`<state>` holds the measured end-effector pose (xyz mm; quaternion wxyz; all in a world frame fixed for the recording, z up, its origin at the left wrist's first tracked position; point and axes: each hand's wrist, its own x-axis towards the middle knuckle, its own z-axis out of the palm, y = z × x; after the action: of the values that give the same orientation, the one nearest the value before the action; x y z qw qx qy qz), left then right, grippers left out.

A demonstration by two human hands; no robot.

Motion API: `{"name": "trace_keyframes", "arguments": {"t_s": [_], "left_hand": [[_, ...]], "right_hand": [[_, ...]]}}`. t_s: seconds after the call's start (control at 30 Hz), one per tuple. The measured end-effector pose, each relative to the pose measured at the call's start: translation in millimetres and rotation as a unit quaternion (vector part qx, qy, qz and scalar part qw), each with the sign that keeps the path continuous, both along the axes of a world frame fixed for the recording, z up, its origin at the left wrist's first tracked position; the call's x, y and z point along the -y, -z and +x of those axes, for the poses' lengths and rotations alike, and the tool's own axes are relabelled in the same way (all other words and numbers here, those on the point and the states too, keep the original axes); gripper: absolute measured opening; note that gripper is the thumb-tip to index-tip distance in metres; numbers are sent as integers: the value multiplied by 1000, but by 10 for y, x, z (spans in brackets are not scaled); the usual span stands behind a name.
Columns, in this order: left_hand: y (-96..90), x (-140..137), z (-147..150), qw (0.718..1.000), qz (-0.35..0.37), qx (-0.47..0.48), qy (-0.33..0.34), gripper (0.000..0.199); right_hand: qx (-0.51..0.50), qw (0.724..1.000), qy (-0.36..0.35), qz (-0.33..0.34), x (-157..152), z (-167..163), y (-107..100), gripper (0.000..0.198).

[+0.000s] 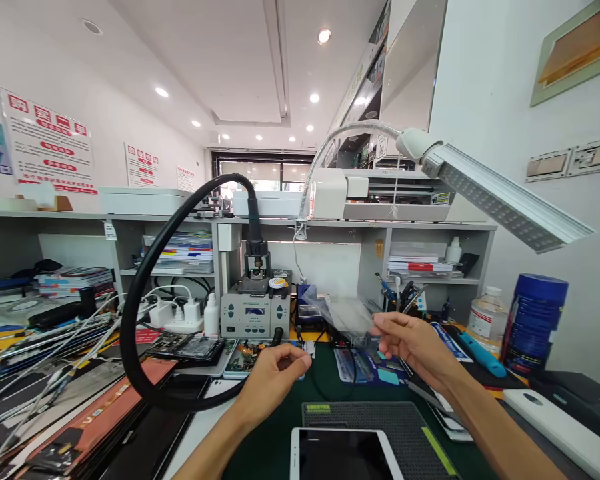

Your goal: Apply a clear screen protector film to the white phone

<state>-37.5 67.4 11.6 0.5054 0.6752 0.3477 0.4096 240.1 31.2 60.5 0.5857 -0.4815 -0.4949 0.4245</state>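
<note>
My right hand is raised above the bench and pinches a clear plastic bag by its right end. My left hand is beside it, lower and to the left. Its fingers are curled and pinch a small white piece at thumb and forefinger. Below both hands a white smartphone lies screen up on a dark grey mat over the green work mat.
A grey hot-air station with a thick black hose stands at the back centre. An LED lamp hangs over the right. A blue canister, a clear bottle, cables and phone parts crowd the sides.
</note>
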Motion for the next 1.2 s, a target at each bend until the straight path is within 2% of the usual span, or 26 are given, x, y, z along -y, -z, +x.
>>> {"name": "trace_keyframes", "arguments": {"t_s": [0.13,0.3,0.47,0.8,0.97,1.2], "left_hand": [[-54,73,6,998,-27,59,21,48],[-41,56,18,989,-69,132,14,36],[-6,-41,-27,972,-109,207,10,29],[-47,-5,-19,940,-204,261,80,24],[-76,15,-21,927,-226,285,92,21],[-78,13,-40,920,-231,298,107,18]], "right_hand": [[1,998,-63,-21,92,-365,92,36],[13,992,-111,-53,203,-658,190,36],[17,982,-180,-50,281,-745,204,35],[-80,956,-274,-72,332,-758,239,29],[-112,952,-272,-81,321,-778,261,29],[-110,970,-185,-117,283,-770,288,28]]}}
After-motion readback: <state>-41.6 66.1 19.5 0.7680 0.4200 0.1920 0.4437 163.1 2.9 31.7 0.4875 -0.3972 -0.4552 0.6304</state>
